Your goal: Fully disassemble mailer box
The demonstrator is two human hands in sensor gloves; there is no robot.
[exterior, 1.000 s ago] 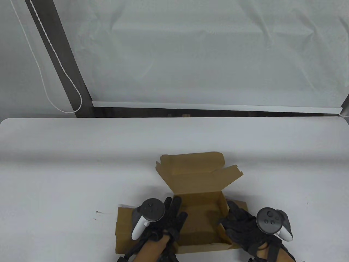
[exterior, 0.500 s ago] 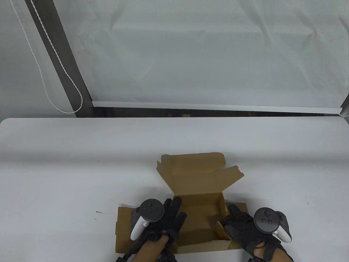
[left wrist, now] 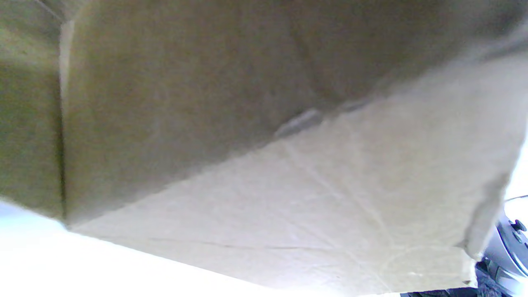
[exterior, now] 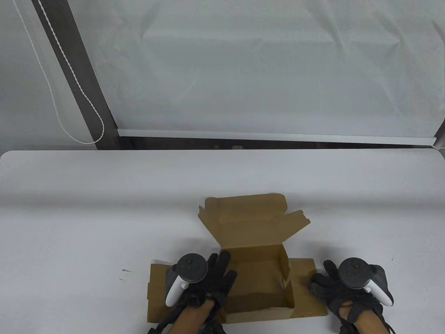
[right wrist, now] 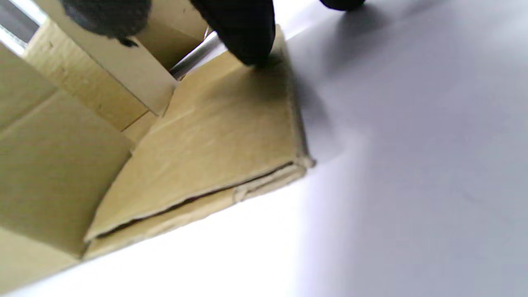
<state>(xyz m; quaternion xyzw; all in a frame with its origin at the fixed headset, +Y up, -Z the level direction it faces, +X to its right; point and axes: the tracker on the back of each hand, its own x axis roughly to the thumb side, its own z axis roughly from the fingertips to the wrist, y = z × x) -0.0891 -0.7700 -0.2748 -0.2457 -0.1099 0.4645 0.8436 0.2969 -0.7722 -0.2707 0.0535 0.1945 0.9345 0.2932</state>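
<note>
The brown cardboard mailer box (exterior: 257, 278) sits at the table's near edge with its lid (exterior: 247, 215) standing open at the back. Its left side panel (exterior: 158, 292) lies flat, and my left hand (exterior: 220, 271) rests flat on it, fingers stretched toward the box's back left corner. The right side panel (exterior: 307, 288) lies folded out flat on the table. My right hand (exterior: 323, 283) is at that panel's right edge. In the right wrist view a fingertip (right wrist: 247, 37) presses on the panel (right wrist: 222, 136) near its far corner. The left wrist view shows only cardboard (left wrist: 264, 165) close up.
The white table (exterior: 87, 215) stretches to the left, right and back of the box. A white curtain and a dark post with a cord (exterior: 80, 90) stand behind the table's far edge.
My right hand has moved out from the box's right wall to the right. The right side panel has come down and now lies flat on the table. My left hand has stayed put.
</note>
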